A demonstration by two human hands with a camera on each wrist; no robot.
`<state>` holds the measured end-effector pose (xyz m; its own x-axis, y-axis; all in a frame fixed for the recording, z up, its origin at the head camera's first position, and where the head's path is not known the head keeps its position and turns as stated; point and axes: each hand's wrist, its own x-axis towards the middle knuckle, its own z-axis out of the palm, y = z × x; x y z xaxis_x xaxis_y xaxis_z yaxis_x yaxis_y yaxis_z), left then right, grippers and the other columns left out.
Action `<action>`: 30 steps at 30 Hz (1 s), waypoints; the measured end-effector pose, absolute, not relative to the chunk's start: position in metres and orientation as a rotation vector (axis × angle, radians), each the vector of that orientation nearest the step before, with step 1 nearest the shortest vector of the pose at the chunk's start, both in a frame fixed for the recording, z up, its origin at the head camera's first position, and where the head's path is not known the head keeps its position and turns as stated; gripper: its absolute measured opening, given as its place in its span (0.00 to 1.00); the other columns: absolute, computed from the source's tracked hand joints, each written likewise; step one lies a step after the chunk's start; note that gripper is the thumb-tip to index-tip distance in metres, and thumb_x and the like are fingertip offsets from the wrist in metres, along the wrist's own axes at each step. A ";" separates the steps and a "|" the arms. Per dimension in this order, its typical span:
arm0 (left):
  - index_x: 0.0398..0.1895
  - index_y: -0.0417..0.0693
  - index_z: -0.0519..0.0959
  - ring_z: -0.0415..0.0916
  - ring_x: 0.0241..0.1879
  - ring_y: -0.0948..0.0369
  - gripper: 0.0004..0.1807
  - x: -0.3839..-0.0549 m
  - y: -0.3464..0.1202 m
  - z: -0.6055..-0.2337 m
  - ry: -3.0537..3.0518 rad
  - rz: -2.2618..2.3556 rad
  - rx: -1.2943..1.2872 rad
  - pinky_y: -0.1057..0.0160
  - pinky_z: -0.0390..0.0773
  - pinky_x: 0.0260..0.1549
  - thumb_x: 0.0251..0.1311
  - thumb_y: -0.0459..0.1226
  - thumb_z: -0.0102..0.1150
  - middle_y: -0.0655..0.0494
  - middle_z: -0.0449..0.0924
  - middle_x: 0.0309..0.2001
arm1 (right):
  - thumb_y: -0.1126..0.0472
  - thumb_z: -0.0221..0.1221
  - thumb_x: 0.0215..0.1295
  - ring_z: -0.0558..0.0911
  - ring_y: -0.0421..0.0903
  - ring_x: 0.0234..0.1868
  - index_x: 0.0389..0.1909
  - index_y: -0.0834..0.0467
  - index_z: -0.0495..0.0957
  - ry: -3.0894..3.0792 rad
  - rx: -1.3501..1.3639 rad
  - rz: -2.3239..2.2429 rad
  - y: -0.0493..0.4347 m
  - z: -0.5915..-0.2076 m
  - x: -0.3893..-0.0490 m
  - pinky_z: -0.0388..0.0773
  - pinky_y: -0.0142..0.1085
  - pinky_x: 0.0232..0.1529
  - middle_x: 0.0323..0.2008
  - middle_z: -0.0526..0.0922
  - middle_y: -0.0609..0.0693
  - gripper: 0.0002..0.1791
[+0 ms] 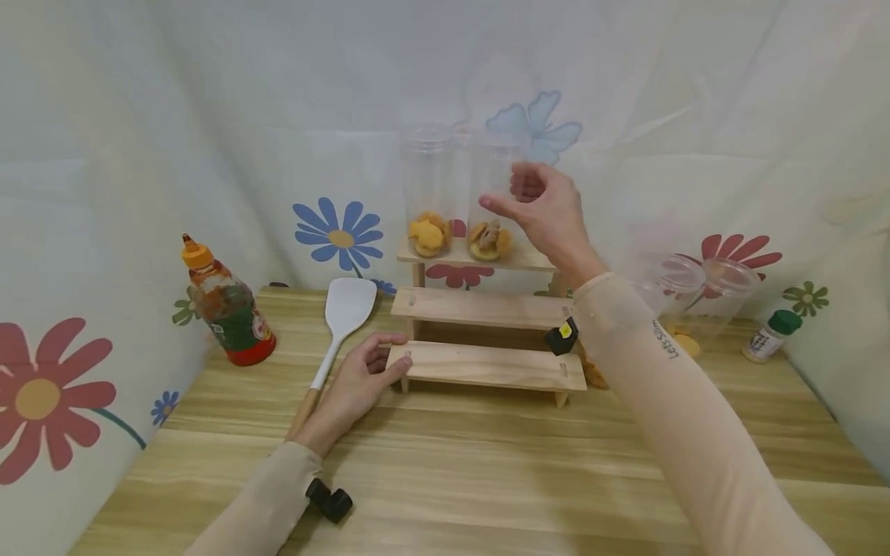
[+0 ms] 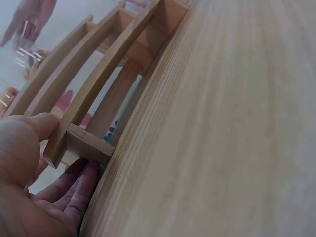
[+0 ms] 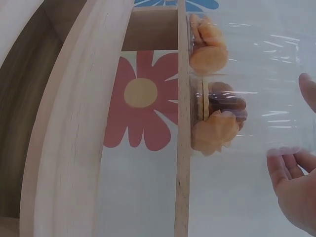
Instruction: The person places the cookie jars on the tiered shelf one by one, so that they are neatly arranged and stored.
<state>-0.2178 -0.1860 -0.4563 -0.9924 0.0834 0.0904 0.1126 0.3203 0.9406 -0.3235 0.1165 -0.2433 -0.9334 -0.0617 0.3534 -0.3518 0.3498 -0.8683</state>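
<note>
Two clear plastic jars, a left one [image 1: 427, 181] and a right one [image 1: 487, 170], stand upright on the top shelf [image 1: 445, 254] of a three-step wooden stand [image 1: 480, 307]. Both have cookie-like pieces [image 3: 215, 131] at the bottom. My right hand [image 1: 545, 212] holds the right jar from its right side, thumb across the front and fingertips at the far edge. At the stand's lowest shelf [image 1: 487, 364], my left hand [image 1: 358, 386] grips the left end. Its thumb lies on the board, while its fingers [image 2: 81, 190] curl below against the short leg [image 2: 90, 143].
A white spatula [image 1: 348, 309] with a wooden handle lies left of the stand, partly under my left forearm. Farther left stands a red sauce bottle [image 1: 232, 316]. Behind my right forearm are more clear jars [image 1: 723, 293] and a green-capped shaker [image 1: 770, 337]. A flowered curtain [image 1: 264, 154] hangs behind.
</note>
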 end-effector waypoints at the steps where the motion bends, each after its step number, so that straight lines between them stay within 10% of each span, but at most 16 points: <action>1: 0.70 0.54 0.81 0.86 0.56 0.51 0.23 -0.218 -0.185 -0.456 -2.533 -1.804 -0.184 0.61 0.82 0.52 0.77 0.45 0.72 0.44 0.89 0.59 | 0.43 0.81 0.64 0.81 0.48 0.64 0.74 0.56 0.77 -2.357 0.366 1.612 0.117 -0.243 -0.324 0.76 0.40 0.72 0.65 0.82 0.54 0.43; 30: 0.70 0.54 0.81 0.86 0.54 0.52 0.23 -0.218 -0.184 -0.457 -2.497 -1.844 -0.232 0.62 0.82 0.49 0.76 0.45 0.73 0.44 0.89 0.58 | 0.41 0.80 0.66 0.77 0.50 0.74 0.85 0.56 0.65 -2.420 0.268 1.539 0.125 -0.248 -0.313 0.73 0.42 0.77 0.76 0.77 0.52 0.53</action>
<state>-0.2184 -0.1835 -0.4570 -0.9885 0.1026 0.1115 0.1367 0.2871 0.9481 -0.3133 0.1254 -0.2485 -0.9491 -0.0161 0.3147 -0.2918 0.4219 -0.8584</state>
